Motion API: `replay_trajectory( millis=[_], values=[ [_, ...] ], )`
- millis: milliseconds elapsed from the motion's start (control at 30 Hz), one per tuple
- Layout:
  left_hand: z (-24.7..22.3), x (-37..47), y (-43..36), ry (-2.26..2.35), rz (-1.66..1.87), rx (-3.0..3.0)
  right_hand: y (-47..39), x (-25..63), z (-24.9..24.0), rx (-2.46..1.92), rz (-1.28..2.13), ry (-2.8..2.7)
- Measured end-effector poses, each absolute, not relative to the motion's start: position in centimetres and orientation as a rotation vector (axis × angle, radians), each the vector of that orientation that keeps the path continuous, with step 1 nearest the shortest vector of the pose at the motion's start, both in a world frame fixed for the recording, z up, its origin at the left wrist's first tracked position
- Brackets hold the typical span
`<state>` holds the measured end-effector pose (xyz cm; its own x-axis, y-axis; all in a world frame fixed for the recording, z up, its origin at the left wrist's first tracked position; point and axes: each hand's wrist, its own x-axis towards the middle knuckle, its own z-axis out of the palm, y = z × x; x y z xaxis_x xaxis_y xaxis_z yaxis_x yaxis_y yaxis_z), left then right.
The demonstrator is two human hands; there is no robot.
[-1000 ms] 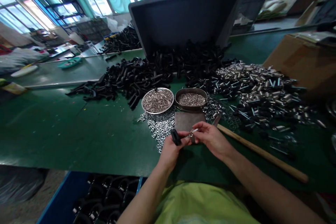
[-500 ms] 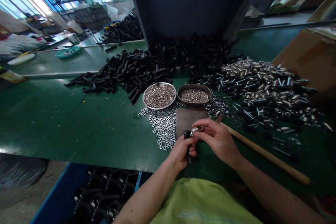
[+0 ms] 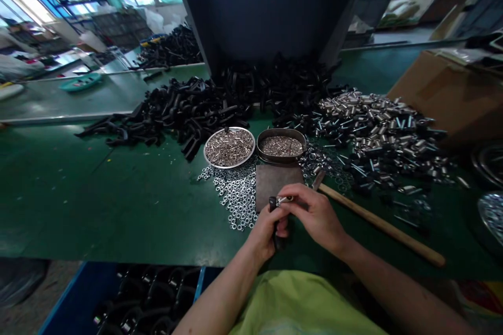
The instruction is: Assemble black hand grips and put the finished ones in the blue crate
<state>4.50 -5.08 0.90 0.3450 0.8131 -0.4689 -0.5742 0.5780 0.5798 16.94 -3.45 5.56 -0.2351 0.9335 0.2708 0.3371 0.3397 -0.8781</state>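
Observation:
My left hand (image 3: 264, 230) is closed around a black handle-shaped part (image 3: 272, 202), which stands roughly upright in the fist. Against the upper end of that part, my right hand (image 3: 316, 217) pinches a small shiny metal piece (image 3: 283, 200) with ridges like a spring. Fingers cover some of both pieces, so how they join cannot be made out. Just beyond the hands lies a flat dark metal plate (image 3: 269, 180). Loose ring-shaped nuts (image 3: 240, 201) spread over the table to its left.
Behind the plate stand a round dish (image 3: 205, 154) and an oval tin (image 3: 258, 146), both full of small metal pins. A hammer (image 3: 381, 222) lies at right, before a heap of metal sleeves (image 3: 377, 131). Black parts (image 3: 188, 110) spill from a tipped grey bin (image 3: 275, 15). A blue crate (image 3: 74, 293) stands below.
The view has shifted slightly, bringing more of the right side in. My right fingers have closed in nearer to the black part, and the metal piece has tilted flatter against its top.

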Motion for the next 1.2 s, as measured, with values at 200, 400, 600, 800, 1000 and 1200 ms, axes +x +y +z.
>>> replay_trajectory(
  millis=[200, 400, 600, 800, 1000, 1200],
  values=[
    [1.2, 4.5, -4.9, 0.811, 0.918, 0.336, -3.4, 17.0, 5.3, -1.202, 0.969, -1.635],
    [1.0, 4.6, -4.9, 0.789, 0.933, 0.345, -3.5, 16.7, 5.6, -1.225, 1.021, -1.588],
    [1.1, 4.6, -4.9, 0.782, 0.928, 0.368, -3.5, 16.9, 5.4, -1.239, 0.964, -1.636],
    [1.2, 4.4, -5.2, 1.057, 0.930, 0.616, -3.4, 17.2, 5.1, -1.247, 0.948, -1.732],
    [2.1, 4.7, -5.5, 1.192, 0.883, 1.046, -3.1, 17.8, 4.4, -1.301, 0.928, -1.733],
    [1.7, 4.3, -6.1, 1.020, 0.731, 0.760, -0.3, 24.6, 3.0, -1.686, 0.560, -1.885]
  ],
)
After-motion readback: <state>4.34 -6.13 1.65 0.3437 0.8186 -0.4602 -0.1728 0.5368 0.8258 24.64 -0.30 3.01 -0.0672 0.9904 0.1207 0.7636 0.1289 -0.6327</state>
